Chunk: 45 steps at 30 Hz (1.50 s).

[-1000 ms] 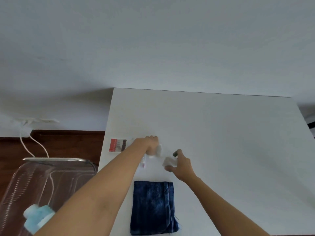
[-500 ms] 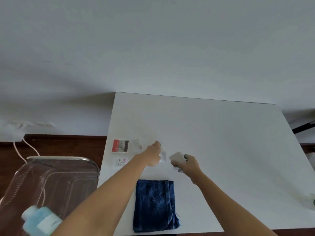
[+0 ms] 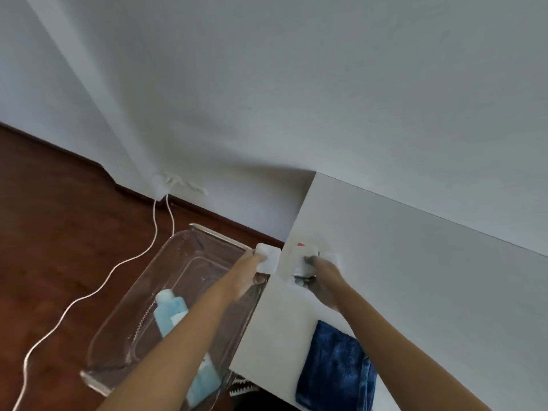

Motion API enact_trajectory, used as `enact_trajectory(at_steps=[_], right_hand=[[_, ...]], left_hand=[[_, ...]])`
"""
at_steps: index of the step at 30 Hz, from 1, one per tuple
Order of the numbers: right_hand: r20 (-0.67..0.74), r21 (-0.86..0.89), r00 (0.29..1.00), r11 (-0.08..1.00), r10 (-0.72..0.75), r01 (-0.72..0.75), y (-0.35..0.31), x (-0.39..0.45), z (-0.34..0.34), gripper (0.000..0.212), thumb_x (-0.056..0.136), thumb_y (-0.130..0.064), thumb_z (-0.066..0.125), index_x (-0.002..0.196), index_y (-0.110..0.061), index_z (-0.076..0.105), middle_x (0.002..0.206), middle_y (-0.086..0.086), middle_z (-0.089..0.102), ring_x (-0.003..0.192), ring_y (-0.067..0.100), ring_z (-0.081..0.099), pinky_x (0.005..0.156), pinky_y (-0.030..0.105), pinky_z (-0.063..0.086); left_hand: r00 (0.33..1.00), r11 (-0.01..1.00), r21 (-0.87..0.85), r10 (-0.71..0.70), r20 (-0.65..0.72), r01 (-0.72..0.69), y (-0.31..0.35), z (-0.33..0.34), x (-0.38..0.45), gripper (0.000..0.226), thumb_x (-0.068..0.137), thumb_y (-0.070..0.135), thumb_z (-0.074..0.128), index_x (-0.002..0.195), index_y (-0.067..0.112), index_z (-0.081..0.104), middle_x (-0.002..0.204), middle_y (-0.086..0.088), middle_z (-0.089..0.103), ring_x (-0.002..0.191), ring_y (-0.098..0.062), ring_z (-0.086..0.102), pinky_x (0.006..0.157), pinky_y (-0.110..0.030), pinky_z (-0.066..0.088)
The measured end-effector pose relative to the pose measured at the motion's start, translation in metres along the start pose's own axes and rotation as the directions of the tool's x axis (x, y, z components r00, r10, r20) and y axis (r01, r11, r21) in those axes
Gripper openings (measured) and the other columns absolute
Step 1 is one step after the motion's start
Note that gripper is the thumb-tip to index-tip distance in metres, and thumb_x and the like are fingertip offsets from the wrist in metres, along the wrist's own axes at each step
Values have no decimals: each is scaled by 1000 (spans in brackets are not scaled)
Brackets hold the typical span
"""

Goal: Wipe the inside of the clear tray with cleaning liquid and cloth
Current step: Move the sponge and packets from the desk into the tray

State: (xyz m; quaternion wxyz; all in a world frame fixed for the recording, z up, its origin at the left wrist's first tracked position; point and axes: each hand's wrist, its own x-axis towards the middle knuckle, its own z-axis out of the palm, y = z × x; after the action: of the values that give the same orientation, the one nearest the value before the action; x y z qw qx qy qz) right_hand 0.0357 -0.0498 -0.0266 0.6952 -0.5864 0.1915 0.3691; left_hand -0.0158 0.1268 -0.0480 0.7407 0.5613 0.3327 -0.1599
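The clear tray [image 3: 189, 256] stands below the table's left edge, over the wooden floor. A light blue bottle [image 3: 171, 311] of cleaning liquid lies inside it, partly hidden by my left forearm. My left hand [image 3: 250, 261] is above the tray's far right corner and pinches a small white square object [image 3: 269, 258]. My right hand [image 3: 321, 275] rests on the white table [image 3: 415, 277] near its left edge, closed around a small white item [image 3: 305, 253] that is blurred. The folded dark blue cloth [image 3: 335, 361] lies on the table near its front edge, under my right forearm.
A white cable [image 3: 89, 295] runs across the dark wooden floor from a plug [image 3: 161, 185] at the wall's base. A small red-marked card [image 3: 301, 244] peeks out beside my right hand. The wall stands right behind the table.
The view has swung left and down. My left hand moved off the table's left edge with the white square object, over the tray. My right hand shifted left toward the cards.
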Motion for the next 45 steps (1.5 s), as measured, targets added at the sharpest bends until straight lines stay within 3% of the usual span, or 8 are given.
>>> enact_trajectory(at_steps=[7, 13, 19, 25, 30, 34, 40, 45], right_hand=[[15, -17, 970, 970, 244, -243, 37, 34, 110, 24, 95, -11, 49, 117, -7, 39, 100, 12, 57, 104, 30, 55, 83, 37, 51], [-133, -261, 949, 914, 286, -312, 73, 76, 153, 15, 89, -17, 59, 99, -7, 53, 98, 12, 64, 96, 27, 63, 82, 33, 52], [-227, -325, 929, 876, 294, -356, 97, 118, 176, 36, 86, -21, 66, 115, -3, 55, 102, 16, 65, 79, 24, 61, 63, 30, 48], [-310, -356, 922, 871, 231, -337, 119, 153, 195, 44, 83, -15, 71, 117, 6, 54, 109, 20, 64, 100, 32, 63, 80, 39, 53], [-344, -411, 916, 844, 206, -344, 131, 169, 201, 43, 85, -21, 69, 116, 4, 53, 110, 19, 63, 94, 30, 61, 74, 34, 46], [-425, -466, 896, 817, 132, -341, 136, 177, 203, 49, 84, -27, 70, 118, 4, 53, 113, 20, 63, 102, 33, 62, 78, 34, 49], [-402, -479, 913, 832, 74, -279, 137, 184, 212, 25, 93, -16, 54, 108, 2, 63, 112, 20, 67, 88, 30, 61, 72, 31, 45], [-364, -385, 913, 864, 182, -325, 131, 184, 216, 35, 95, -4, 42, 129, 3, 50, 127, 21, 56, 114, 34, 56, 83, 33, 42]], left_hand=[[916, 922, -385, -137, -377, -21, -17, -111, 17, 30, 93, 12, 52, 122, 4, 53, 95, -13, 63, 76, -22, 58, 59, -31, 45], [862, 846, -528, -318, -394, 71, -37, -157, 57, 46, 83, 10, 65, 126, 0, 54, 110, -22, 66, 94, -33, 65, 92, -47, 54], [832, 783, -615, -404, -381, 99, -48, -181, 91, 58, 81, 3, 70, 134, 1, 47, 130, -25, 54, 112, -37, 60, 76, -44, 57], [807, 797, -567, -468, -361, 208, -64, -199, 119, 57, 81, 12, 73, 133, -1, 51, 132, -25, 56, 113, -40, 61, 91, -53, 54], [708, 861, -426, -483, -515, 277, -69, -198, 131, 70, 74, 24, 82, 131, 2, 50, 128, -20, 59, 108, -36, 62, 93, -48, 55], [647, 897, -357, -436, -625, 259, -69, -191, 130, 62, 75, 30, 81, 123, 1, 55, 114, -13, 64, 85, -26, 63, 78, -37, 56], [767, 804, -584, -443, -464, 111, -46, -193, 133, 21, 92, 8, 53, 109, 0, 61, 112, -20, 64, 105, -35, 63, 85, -43, 56], [839, 713, -700, -408, -360, 46, -31, -192, 121, 23, 98, 20, 44, 93, 2, 56, 91, -17, 60, 80, -28, 60, 69, -41, 49]])
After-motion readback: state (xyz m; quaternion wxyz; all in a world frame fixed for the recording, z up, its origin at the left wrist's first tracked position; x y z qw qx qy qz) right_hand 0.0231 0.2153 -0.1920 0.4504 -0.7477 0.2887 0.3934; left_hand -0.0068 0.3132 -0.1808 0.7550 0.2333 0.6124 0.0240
